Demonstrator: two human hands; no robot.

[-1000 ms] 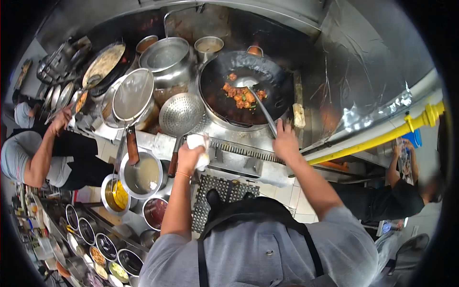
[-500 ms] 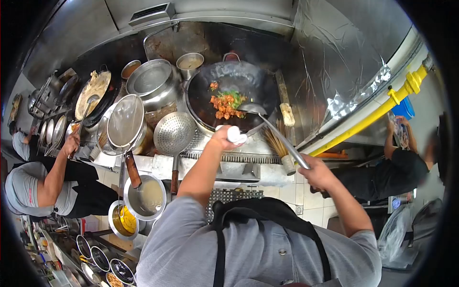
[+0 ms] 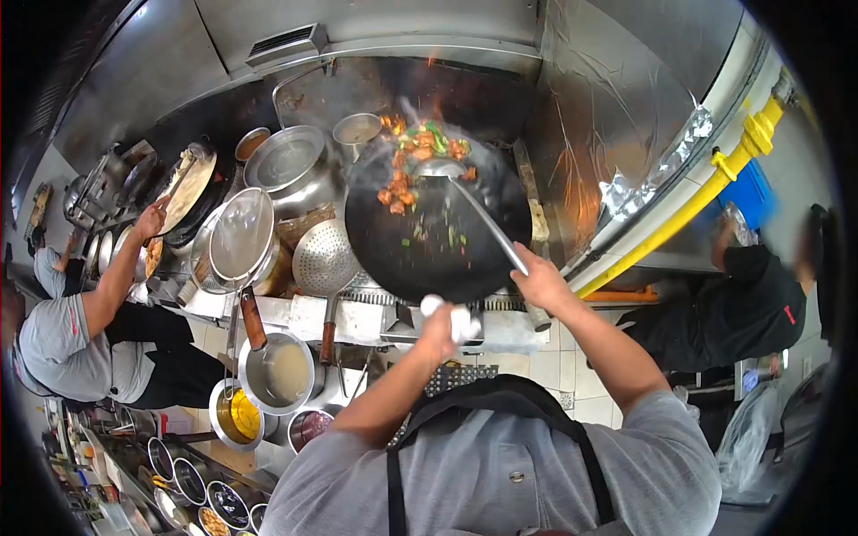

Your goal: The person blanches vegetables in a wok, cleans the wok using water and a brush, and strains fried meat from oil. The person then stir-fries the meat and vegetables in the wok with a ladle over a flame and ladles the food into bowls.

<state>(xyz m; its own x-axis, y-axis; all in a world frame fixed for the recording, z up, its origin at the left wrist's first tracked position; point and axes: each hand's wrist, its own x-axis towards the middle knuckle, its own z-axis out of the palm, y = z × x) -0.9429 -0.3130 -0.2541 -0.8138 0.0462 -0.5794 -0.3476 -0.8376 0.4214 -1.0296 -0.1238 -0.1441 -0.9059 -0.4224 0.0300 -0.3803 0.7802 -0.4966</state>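
A dark wok [image 3: 438,255] is tipped over the burner, steam rising from it. Browned chunks of food with green pieces [image 3: 420,147] are at its far side, some seemingly in the air, and small green bits lie lower in the bowl. My left hand [image 3: 438,335] is closed around a folded white cloth [image 3: 463,324] at the wok's near rim; any wok handle under the cloth is hidden. My right hand [image 3: 542,280] grips the handle end of a long metal ladle [image 3: 487,219], whose bowl is among the food near the far rim.
Flames [image 3: 391,124] flare behind the wok. To its left are a perforated skimmer [image 3: 325,257], a mesh strainer [image 3: 241,234] and a lidded-looking metal pot [image 3: 284,159]. A co-worker [image 3: 67,344] cooks at left; another person [image 3: 755,299] stands at right near a yellow pipe [image 3: 666,232].
The wok has tilted and come towards me, with my left hand lower. Food has shifted from the middle to the far side. The ladle and right hand moved forward and left; flames have appeared.
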